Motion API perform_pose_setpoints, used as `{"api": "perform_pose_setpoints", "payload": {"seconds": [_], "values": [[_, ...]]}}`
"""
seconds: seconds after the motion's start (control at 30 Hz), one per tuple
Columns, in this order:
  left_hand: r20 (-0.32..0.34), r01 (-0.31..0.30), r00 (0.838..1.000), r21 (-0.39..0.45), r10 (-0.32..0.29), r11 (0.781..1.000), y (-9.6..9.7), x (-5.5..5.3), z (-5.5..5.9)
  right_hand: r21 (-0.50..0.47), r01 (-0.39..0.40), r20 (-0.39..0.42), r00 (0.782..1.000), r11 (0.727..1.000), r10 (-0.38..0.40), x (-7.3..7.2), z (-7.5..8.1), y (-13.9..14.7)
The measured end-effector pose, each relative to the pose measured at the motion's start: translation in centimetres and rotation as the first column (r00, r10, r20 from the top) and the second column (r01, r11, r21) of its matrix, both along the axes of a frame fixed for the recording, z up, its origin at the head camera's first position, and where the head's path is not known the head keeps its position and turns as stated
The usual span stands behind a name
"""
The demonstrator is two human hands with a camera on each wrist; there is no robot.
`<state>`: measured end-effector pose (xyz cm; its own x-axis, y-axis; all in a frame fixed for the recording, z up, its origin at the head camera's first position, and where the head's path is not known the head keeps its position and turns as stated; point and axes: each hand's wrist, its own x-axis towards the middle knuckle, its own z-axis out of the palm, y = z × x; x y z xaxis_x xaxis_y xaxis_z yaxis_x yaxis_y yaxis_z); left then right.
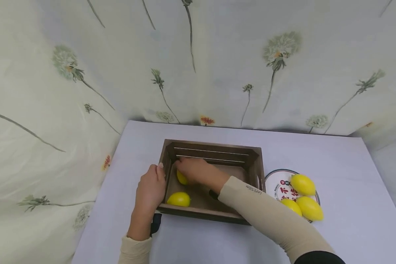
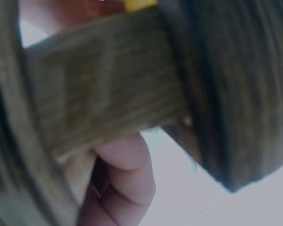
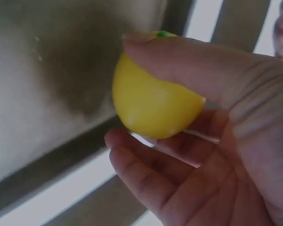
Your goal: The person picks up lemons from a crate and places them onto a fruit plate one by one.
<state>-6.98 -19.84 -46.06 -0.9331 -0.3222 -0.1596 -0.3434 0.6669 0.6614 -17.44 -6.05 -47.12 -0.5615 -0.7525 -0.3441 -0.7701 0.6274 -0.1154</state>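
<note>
Inside a brown wooden crate (image 1: 212,143), my right hand (image 1: 199,171) holds a yellow lemon (image 3: 155,101) near the back left corner. The right wrist view shows the thumb over the lemon, close to its green tip, with the fingers on the opposite side. Another lemon (image 1: 179,199) lies in the front left corner of the crate. My left hand (image 1: 150,187) grips the crate's left side; in the left wrist view, curled fingers (image 2: 127,174) come round the edge of a wooden slat (image 2: 108,80).
To the right of the crate, a round white plate (image 1: 273,181) with red characters carries three lemons (image 1: 303,184). Crate and plate stand on a white-covered table (image 1: 346,165). A curtain (image 1: 217,73) printed with dandelions hangs behind and at the left.
</note>
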Motion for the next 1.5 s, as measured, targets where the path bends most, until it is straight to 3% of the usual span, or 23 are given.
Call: {"api": "perform_pose_setpoints", "payload": {"seconds": [0.17,0.33,0.57,0.83,1.1,1.27,1.37,1.5], "values": [[0.002,0.010,1.000,0.006,-0.010,1.000,0.1,-0.1,-0.3,-0.006,-0.021,-0.023,1.000,1.000,0.020,0.3,1.2,0.9],[-0.002,0.006,1.000,-0.008,-0.006,1.000,0.0,-0.1,-0.5,-0.025,-0.062,-0.008,0.998,0.998,0.062,0.5,3.5,2.5],[0.003,-0.007,1.000,-0.013,0.007,1.000,-0.2,0.0,-0.2,-0.093,-0.104,0.033,0.994,0.990,0.107,0.4,7.5,6.5],[-0.005,-0.007,1.000,-0.008,0.007,1.000,-0.2,-0.1,-0.3,-0.168,-0.083,-0.013,0.997,0.982,0.082,1.1,11.4,11.9],[-0.004,0.000,1.000,-0.003,0.000,1.000,-0.1,-0.1,-0.7,-0.204,0.001,-0.002,1.000,0.979,-0.001,2.9,13.6,17.8],[-0.004,-0.005,1.000,-0.009,0.005,1.000,-0.1,0.2,-0.5,-0.189,0.113,0.047,0.993,0.975,-0.106,3.5,13.6,21.4],[-0.003,-0.009,1.000,-0.012,0.009,1.000,-0.2,0.4,-0.4,-0.231,0.215,0.093,0.976,0.949,-0.199,3.8,13.0,23.7],[-0.004,0.016,1.000,0.009,-0.016,1.000,-0.1,0.3,-0.2,-0.285,0.364,0.141,0.931,0.887,-0.337,4.1,11.9,27.0]]}}
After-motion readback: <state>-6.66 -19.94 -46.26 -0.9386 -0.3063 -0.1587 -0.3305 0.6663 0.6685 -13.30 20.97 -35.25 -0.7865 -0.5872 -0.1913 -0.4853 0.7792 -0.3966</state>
